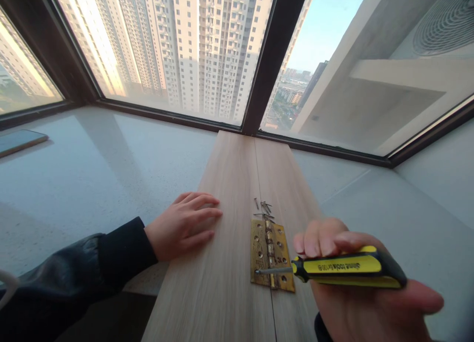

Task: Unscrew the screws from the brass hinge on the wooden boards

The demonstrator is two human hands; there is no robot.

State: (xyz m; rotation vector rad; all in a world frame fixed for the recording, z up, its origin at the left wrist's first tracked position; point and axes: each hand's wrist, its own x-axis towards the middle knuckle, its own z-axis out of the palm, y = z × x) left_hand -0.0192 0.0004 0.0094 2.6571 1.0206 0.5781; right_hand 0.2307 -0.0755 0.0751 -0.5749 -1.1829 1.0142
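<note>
My right hand (355,277) grips a yellow and black screwdriver (340,269) by its handle. The shaft points left, and its tip is at the lower left hole of a brass hinge (261,250). That hinge lies unfolded over the seam between two pale wooden boards (237,174), one leaf on each. Several small screws (265,207) are scattered just beyond it. On the left board my left hand (190,223) rests flat, fingers stretched out, apart from the hinge. Whether a screw sits under the screwdriver tip I cannot tell.
The boards lie on a white speckled sill (155,159) and reach the dark window frame (255,75). A phone (22,140) lies at the far left of the sill. Tall buildings show through the glass.
</note>
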